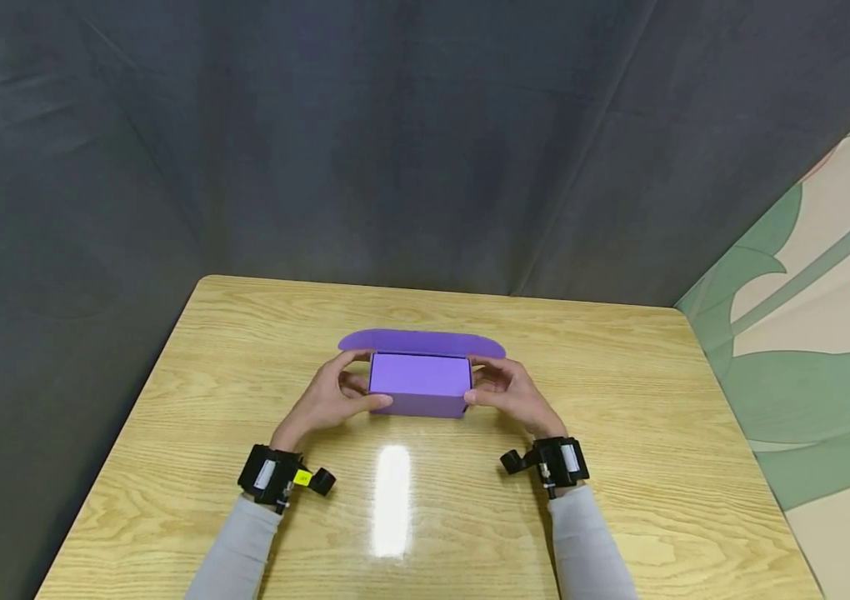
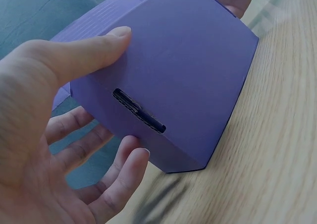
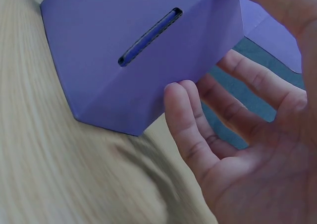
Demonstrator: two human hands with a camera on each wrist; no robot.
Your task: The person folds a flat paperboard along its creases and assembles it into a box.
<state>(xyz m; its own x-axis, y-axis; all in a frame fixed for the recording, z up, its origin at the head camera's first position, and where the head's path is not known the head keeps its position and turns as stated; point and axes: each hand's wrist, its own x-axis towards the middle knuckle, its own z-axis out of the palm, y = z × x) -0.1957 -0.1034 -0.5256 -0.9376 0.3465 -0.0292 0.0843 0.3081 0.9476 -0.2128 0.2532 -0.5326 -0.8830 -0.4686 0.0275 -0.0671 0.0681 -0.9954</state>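
Observation:
A purple cardboard box [image 1: 420, 375] is held between both hands above the middle of the table. Its long flap [image 1: 425, 341] with rounded ends sticks out on the far side. My left hand [image 1: 329, 395] grips the left end, thumb on the near face and fingertips along the end. At the right end, my right hand [image 1: 512, 394] holds the box the same way, its thumb at the near corner. Narrow slots show in the cardboard close to each hand: one slot [image 2: 138, 111] in the left wrist view, another slot [image 3: 150, 37] in the right wrist view. The box's inside is hidden.
The wooden table [image 1: 620, 533] has rounded far corners and a bright light reflection in front of the box. A dark curtain [image 1: 395, 150] hangs behind it. On the right is a floral-patterned cloth [image 1: 830, 333]. Black camera mounts [image 1: 271, 475] sit on both wrists.

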